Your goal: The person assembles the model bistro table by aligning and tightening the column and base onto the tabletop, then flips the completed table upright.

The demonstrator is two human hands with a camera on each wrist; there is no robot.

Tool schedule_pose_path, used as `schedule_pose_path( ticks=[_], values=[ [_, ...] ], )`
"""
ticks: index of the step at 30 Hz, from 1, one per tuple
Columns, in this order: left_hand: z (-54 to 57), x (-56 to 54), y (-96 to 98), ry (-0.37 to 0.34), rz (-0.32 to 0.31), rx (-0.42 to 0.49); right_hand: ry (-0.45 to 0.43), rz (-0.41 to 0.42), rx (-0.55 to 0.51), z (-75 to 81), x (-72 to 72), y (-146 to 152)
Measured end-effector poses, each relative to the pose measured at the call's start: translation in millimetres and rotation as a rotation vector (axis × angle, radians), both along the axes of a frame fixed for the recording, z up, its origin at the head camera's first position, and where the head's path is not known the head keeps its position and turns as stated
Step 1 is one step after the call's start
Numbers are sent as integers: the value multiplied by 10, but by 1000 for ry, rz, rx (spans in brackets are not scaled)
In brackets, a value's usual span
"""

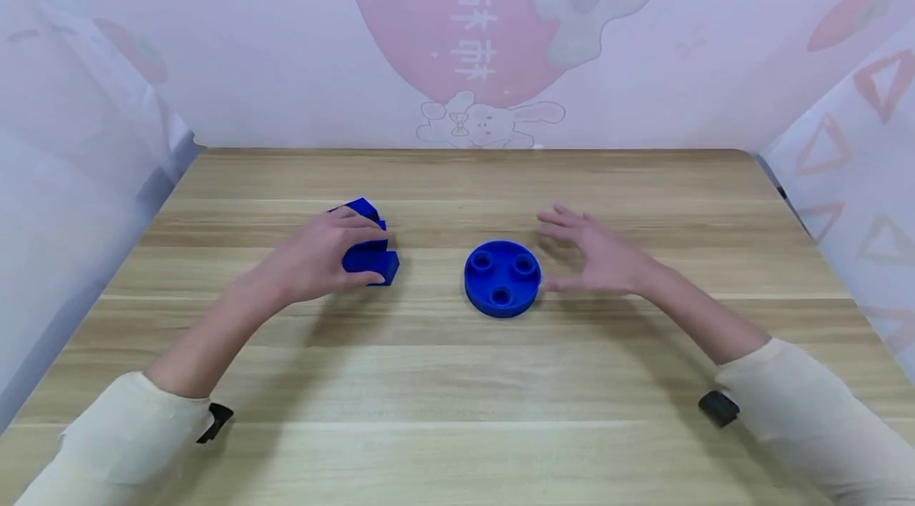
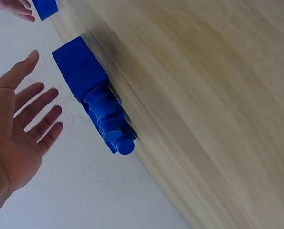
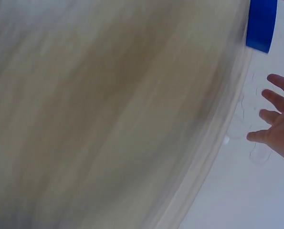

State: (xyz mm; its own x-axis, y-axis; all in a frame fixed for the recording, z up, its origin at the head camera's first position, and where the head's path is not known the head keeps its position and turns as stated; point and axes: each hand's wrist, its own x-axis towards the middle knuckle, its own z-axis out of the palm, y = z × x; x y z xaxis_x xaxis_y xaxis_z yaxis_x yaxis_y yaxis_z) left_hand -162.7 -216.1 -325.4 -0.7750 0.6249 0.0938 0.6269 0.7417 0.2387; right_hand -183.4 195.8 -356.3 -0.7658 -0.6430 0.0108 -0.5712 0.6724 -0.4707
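I count 1 blue block [image 1: 372, 261], centre-left | 1 blue disc [image 1: 503, 281], centre | left hand [image 1: 322, 254], right hand [image 1: 602, 256]: both spread, empty

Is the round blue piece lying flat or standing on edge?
Lying flat: in the head view, the round blue piece has its three rings facing up.

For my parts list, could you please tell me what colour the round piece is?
The round piece is blue, seen best in the head view.
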Motion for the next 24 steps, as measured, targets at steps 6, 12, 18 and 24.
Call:
schedule_pose_path(
  ticks=[6, 12, 18, 24],
  values=[
    [-34, -11, 70, -39, -40, -21, -15, 68, -63, -28, 24, -121],
    [-77, -27, 99, -80, -24, -41, -21, 83, -134, -94, 6, -162],
    [-85, -44, 119, -72, -41, -34, -58, 61, -187, -113, 19, -188],
    [-17, -36, 161, -53, -48, 41, -67, 28, -177, -123, 43, -196]
  ],
)
